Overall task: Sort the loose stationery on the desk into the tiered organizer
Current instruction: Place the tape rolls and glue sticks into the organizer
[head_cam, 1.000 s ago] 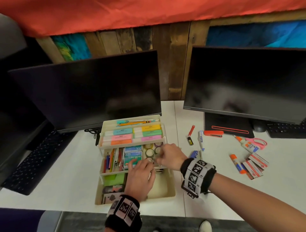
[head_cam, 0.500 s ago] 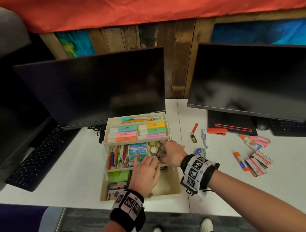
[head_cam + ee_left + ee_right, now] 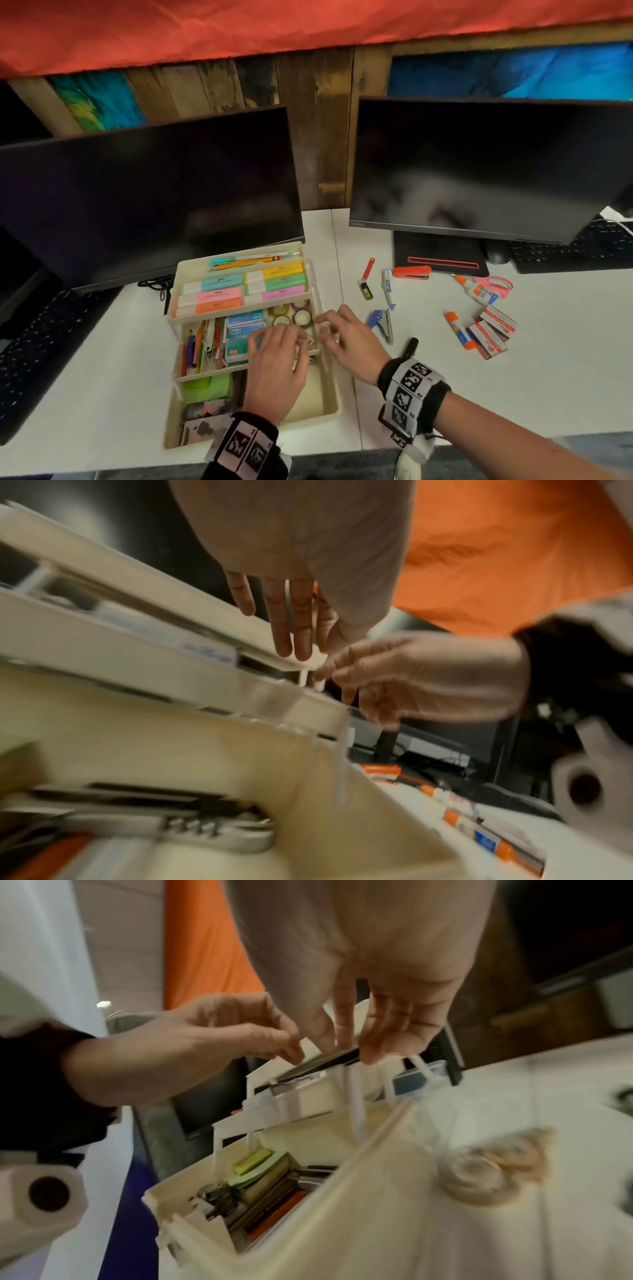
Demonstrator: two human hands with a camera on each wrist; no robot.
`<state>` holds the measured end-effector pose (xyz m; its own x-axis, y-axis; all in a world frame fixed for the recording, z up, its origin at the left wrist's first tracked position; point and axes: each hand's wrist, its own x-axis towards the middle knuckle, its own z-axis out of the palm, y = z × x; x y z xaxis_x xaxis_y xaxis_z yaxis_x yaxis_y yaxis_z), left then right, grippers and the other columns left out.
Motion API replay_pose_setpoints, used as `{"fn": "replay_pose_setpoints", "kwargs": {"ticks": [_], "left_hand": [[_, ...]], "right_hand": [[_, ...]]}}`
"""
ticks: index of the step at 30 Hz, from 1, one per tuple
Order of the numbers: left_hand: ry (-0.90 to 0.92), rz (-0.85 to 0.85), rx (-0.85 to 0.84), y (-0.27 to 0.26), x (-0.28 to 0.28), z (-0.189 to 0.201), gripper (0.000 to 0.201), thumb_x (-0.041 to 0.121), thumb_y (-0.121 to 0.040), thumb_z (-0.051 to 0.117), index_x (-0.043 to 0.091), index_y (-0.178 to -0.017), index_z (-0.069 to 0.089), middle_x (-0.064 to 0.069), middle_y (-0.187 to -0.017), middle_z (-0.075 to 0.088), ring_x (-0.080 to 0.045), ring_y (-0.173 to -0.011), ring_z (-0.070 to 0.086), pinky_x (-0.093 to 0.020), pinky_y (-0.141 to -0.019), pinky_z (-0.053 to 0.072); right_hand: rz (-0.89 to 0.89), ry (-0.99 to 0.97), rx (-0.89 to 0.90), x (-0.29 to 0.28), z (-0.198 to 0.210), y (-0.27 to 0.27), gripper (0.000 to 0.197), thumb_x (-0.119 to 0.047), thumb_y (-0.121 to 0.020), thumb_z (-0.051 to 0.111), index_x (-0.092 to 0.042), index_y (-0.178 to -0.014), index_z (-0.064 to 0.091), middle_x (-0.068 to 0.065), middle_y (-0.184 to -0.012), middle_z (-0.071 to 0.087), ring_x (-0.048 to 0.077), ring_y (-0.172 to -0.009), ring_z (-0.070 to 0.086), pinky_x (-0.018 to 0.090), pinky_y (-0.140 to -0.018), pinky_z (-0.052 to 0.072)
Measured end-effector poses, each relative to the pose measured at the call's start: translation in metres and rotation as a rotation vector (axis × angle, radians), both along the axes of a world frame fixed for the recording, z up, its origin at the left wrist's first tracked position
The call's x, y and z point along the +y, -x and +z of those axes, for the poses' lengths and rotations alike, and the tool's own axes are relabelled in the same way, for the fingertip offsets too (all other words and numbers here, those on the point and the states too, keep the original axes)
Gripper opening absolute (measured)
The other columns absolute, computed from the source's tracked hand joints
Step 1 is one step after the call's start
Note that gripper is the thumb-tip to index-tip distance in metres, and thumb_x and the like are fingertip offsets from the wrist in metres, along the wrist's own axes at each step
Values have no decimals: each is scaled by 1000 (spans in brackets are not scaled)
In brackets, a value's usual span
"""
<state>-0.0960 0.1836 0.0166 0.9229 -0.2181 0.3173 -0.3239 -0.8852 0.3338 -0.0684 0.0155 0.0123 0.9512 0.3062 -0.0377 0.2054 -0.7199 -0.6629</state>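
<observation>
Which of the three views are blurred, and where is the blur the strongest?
Head view: mostly sharp, only the left hand and right hand smear slightly. Left wrist view: the organizer is heavily streaked, strongest at the bottom. Right wrist view: blur is strongest lower right; the nearest organizer wall smears.

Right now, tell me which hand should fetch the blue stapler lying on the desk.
The right hand. The blue stapler lies just to its right on the desk. The left hand is over the tiered organizer and would have to cross over the right hand.
</observation>
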Motion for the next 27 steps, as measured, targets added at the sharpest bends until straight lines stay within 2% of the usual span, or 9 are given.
{"fn": "replay_pose_setpoints", "kwargs": {"ticks": [5, 7, 10, 13, 16, 19, 21, 24, 27], "left_hand": [[79, -166, 136, -3, -65, 10, 26, 34, -90, 32, 24, -94, 55, 12, -91, 58, -8, -86, 54, -26, -84, 40], [80, -256, 223, -6, -93, 4, 28, 34, -89, 30, 25, -95, 55, 11, -91, 59, -8, -87, 55, -26, -83, 42], [55, -359, 328, -12, -128, -9, 39, 36, -85, 22, 21, -99, 56, 7, -94, 59, -12, -87, 57, -31, -82, 47], [-4, -376, 363, -21, -152, -25, 48, 38, -82, 16, 18, -99, 57, 4, -97, 59, -14, -91, 57, -34, -83, 48], [-138, -305, 410, -33, -165, -39, 45, 38, -85, 18, 21, -106, 54, 5, -109, 55, -14, -104, 52, -33, -90, 44], [-237, -209, 429, -45, -169, -49, 24, 28, -93, 35, 23, -111, 51, 4, -117, 50, -16, -108, 48, -33, -91, 42], [-259, -154, 420, -49, -169, -53, 23, 28, -94, 36, 24, -112, 50, 3, -116, 49, -16, -106, 48, -32, -90, 43], [-257, -80, 397, -53, -165, -58, 24, 29, -95, 36, 25, -114, 49, 4, -115, 50, -15, -106, 49, -30, -96, 38], [-254, -8, 375, -53, -161, -58, 25, 30, -95, 36, 24, -114, 50, 4, -113, 51, -15, -107, 49, -30, -96, 39]], "right_hand": [[-173, 88, 175, -83, -31, 18, 16, -21, -93, 48, -19, -104, 60, -2, -97, 46, 13, -82, 52, 21, -75, 38], [-265, 197, 185, -122, -43, 27, 17, -17, -90, 50, -17, -104, 61, 1, -98, 45, 21, -88, 54, 25, -75, 41], [-530, 319, 106, -177, -57, 35, 25, -11, -82, 58, -11, -106, 63, 11, -106, 49, 34, -99, 53, 37, -79, 46], [-684, 441, 215, -216, -60, 35, 35, -24, -86, 57, -14, -119, 54, 13, -119, 45, 35, -109, 47, 41, -82, 46], [-650, 477, 245, -234, -66, 34, 40, -34, -90, 54, -18, -127, 48, 11, -124, 42, 32, -113, 42, 41, -85, 46], [-575, 430, 204, -238, -74, 28, 37, -19, -88, 55, -15, -124, 52, 13, -121, 44, 33, -112, 39, 43, -84, 45], [-536, 407, 152, -236, -77, 24, 34, -14, -84, 59, -12, -118, 58, 15, -114, 50, 37, -104, 45, 45, -79, 47], [-502, 448, 101, -231, -77, 15, 22, -22, -76, 72, -12, -95, 66, 14, -92, 58, 38, -84, 57, 43, -65, 49], [-444, 516, 79, -226, -68, 1, 25, -36, -80, 65, -12, -89, 63, 11, -91, 56, 35, -88, 55, 43, -71, 46]]}}
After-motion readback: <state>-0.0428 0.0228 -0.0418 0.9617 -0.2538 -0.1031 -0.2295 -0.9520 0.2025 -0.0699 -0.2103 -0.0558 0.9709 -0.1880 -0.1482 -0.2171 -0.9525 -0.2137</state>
